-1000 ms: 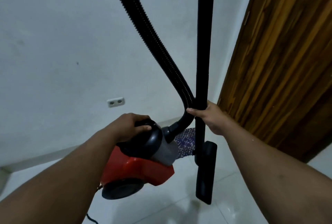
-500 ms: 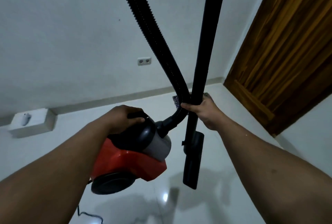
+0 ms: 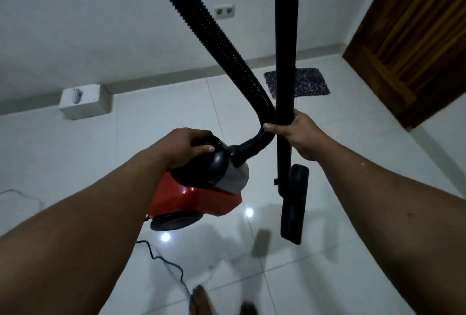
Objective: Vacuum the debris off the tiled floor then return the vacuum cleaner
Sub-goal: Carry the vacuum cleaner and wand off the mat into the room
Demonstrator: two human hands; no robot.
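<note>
We carry canister vacuum cleaner point(image 3: 199, 188) clear of tiled floor point(image 3: 340, 277): left hand point(image 3: 187, 145) fingers wrapped over top handle; right hand point(image 3: 300, 135) fingers bunch hose point(image 3: 227, 44) against wand point(image 3: 285, 62), keeping floor nozzle point(image 3: 293, 208) dangling below, cord point(image 3: 166, 264) trailing.

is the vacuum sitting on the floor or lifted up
Lifted. The left hand grips the vacuum by its top, its wheel hangs clear of the floor, and its shadow falls on the tiles below.

A patterned mat point(image 3: 306, 82) lies near the wooden door point(image 3: 413, 37), below a wall socket point(image 3: 224, 11).
</note>
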